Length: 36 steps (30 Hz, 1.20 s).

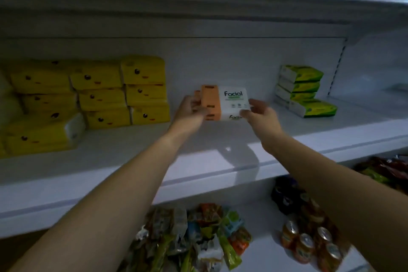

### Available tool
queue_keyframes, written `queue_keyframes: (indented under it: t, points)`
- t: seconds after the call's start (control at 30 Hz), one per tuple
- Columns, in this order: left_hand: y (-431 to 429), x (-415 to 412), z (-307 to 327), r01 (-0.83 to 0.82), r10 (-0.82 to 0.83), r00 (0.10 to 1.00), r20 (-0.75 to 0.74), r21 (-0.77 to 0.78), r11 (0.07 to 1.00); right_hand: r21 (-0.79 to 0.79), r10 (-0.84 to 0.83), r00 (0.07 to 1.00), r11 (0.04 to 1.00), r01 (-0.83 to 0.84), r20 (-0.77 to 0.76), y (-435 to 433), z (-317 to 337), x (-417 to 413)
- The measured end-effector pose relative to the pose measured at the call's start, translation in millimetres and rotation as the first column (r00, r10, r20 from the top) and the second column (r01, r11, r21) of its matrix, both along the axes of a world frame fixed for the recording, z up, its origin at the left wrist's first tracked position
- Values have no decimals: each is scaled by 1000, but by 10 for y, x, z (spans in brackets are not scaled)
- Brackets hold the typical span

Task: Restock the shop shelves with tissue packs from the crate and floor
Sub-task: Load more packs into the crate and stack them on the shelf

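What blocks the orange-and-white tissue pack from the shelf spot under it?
Nothing visible. The orange-and-white Facial tissue pack, held by left hand and right hand, has bare white shelf beneath, between yellow duck-face packs and green stack.

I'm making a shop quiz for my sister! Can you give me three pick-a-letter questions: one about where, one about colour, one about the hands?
1. Where is the Facial pack? A) between yellow packs and green packs B) on the floor C) atop the green packs
2. What colour is its side? A) blue B) orange C) black
3. Who holds it? A) nobody B) one hand C) both hands
Answers: 1A, it is in the gap between them; 2B, one face is orange; 3C, left hand and right hand each grip an end.
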<state>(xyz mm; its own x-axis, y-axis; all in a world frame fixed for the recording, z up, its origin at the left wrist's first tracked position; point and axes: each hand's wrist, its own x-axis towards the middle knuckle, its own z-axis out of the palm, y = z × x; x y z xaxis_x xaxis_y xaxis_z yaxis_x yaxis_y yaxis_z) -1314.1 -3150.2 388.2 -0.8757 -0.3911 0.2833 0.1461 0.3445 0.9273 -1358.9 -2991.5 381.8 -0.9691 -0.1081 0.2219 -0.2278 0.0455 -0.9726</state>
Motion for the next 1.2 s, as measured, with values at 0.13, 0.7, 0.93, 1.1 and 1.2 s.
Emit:
queue_keyframes:
  t: [0.13,0.7,0.93,1.1,1.2]
  points:
    - [-151,-675,26,-25,22,998,-51,-62,998,-37,9,1000,999,-8,17,-254,72,-663]
    - [-439,-1038,-167,-121,134,978,159,-90,989,150,183,980,970,-193,77,-495,-47,-966]
    - [-348,106,-176,-101,178,967,184,-365,925,459,222,971,874,-160,-83,20,-120,270]
    - [36,1425,-250,12,183,957,227,-659,752,625,309,946,760,-181,-102,310,-358,1557]
    - [344,2270,-447,112,144,946,290,-711,695,745,378,923,634,-206,-66,408,-569,2320]
